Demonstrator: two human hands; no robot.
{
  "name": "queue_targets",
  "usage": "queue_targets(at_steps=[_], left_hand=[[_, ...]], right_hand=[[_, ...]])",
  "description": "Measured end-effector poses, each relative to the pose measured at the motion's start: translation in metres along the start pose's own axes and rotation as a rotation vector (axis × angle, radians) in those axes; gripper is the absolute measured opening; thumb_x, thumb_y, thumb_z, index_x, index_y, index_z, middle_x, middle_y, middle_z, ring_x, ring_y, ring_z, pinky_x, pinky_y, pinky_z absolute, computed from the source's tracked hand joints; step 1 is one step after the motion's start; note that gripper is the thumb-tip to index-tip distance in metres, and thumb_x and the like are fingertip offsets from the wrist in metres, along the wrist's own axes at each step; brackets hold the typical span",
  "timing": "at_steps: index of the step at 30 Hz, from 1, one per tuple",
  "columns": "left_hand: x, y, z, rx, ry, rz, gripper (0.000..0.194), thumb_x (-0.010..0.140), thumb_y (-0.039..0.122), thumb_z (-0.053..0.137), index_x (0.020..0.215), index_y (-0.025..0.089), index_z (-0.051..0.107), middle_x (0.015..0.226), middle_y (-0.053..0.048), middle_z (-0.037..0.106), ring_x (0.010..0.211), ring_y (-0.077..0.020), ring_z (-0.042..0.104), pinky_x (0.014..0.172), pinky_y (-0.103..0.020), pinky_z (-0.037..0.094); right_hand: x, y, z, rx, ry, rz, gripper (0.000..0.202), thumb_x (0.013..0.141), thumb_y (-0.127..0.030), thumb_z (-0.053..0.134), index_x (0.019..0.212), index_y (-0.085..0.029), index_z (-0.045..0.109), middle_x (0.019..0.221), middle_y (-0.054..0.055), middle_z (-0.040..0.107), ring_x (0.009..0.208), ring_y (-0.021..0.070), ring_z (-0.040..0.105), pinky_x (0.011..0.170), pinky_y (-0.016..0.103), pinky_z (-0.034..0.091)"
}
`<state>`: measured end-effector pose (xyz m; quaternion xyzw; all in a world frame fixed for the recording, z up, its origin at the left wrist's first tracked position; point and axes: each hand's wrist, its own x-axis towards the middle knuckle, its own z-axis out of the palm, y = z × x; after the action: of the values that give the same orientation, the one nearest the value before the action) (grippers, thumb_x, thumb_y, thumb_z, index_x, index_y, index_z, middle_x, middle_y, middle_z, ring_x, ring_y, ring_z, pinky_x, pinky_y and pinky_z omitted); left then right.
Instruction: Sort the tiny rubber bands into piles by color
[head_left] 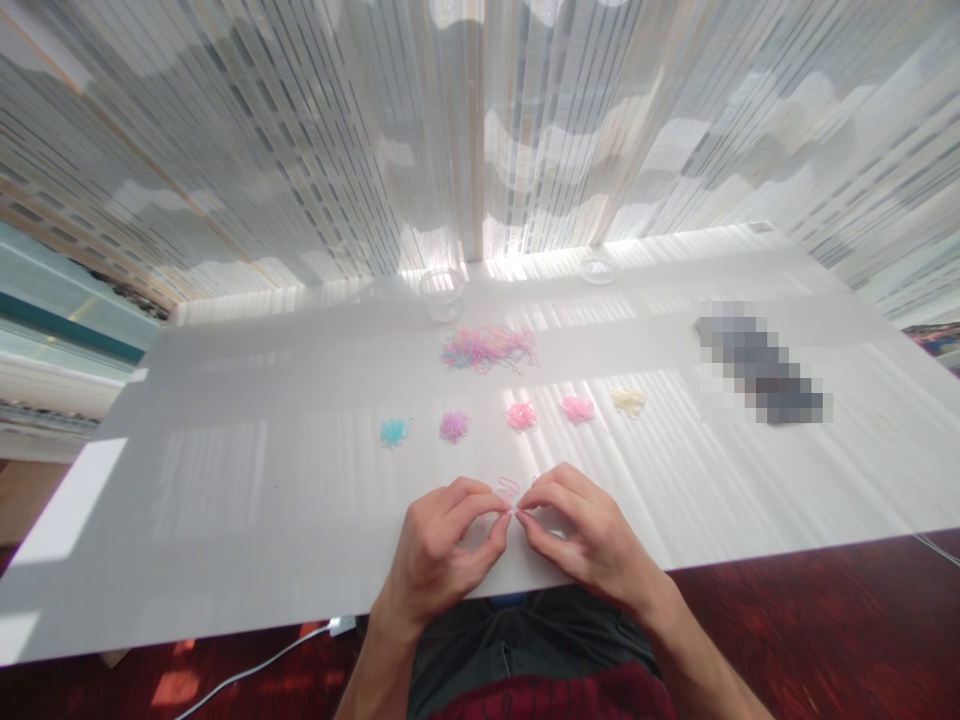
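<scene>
My left hand and my right hand meet near the table's front edge, thumb and forefinger pinched on each. A tiny pale pink rubber band shows between the fingertips, mostly hidden by them. Just beyond my fingers lie a few loose pink rubber bands. Farther off is a row of small rubber-band piles: teal, purple, coral pink, pink and pale yellow. Behind the row spreads a larger mixed-colour pile.
A clear round container stands at the back of the white table, with a clear lid or shallow dish to its right. A pixelated dark object lies at the right. Striped curtains hang behind; a white cable runs below.
</scene>
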<state>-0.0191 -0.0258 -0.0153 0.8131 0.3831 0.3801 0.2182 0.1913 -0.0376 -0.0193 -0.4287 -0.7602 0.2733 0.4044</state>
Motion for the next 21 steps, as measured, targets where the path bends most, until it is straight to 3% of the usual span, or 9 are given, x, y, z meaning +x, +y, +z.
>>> queue_targets(at_steps=[5, 9, 12, 21], left_hand=[[0.003, 0.004, -0.001, 0.015, 0.053, -0.079, 0.007, 0.094, 0.015, 0.068, 0.097, 0.021, 0.071, 0.086, -0.003, 0.073, 0.066, -0.0124, 0.062, 0.057, -0.023, 0.05], [0.015, 0.003, -0.006, 0.168, 0.253, -0.182, 0.006, 0.096, 0.021, 0.069, 0.095, 0.02, 0.075, 0.088, -0.002, 0.076, 0.056, -0.0096, 0.054, 0.055, -0.024, 0.048], [0.025, -0.005, -0.01, 0.362, 0.396, -0.23, 0.01, 0.096, 0.026, 0.07, 0.096, 0.02, 0.079, 0.089, -0.002, 0.079, 0.057, -0.0105, 0.056, 0.06, -0.025, 0.05], [0.033, -0.022, -0.009, 0.594, 0.39, -0.4, 0.008, 0.092, 0.026, 0.074, 0.09, 0.025, 0.081, 0.082, 0.001, 0.079, 0.054, -0.0126, 0.058, 0.057, -0.026, 0.044]], right_hand=[[0.001, 0.0, 0.0, -0.009, 0.025, 0.005, 0.009, 0.098, -0.015, 0.063, 0.1, -0.023, 0.066, 0.086, 0.003, 0.066, 0.08, 0.018, 0.064, 0.072, 0.031, 0.054], [0.001, 0.001, 0.0, -0.004, 0.076, 0.023, 0.012, 0.099, -0.015, 0.061, 0.104, -0.024, 0.066, 0.09, 0.004, 0.069, 0.083, 0.0193, 0.067, 0.073, 0.033, 0.057], [0.0, 0.001, 0.0, 0.014, 0.085, 0.044, 0.011, 0.099, -0.016, 0.06, 0.102, -0.024, 0.067, 0.091, 0.005, 0.069, 0.084, 0.0195, 0.068, 0.073, 0.033, 0.058], [0.0, -0.001, -0.001, 0.045, 0.101, 0.052, 0.012, 0.099, -0.015, 0.059, 0.098, -0.023, 0.067, 0.089, 0.004, 0.07, 0.082, 0.0187, 0.067, 0.074, 0.032, 0.057]])
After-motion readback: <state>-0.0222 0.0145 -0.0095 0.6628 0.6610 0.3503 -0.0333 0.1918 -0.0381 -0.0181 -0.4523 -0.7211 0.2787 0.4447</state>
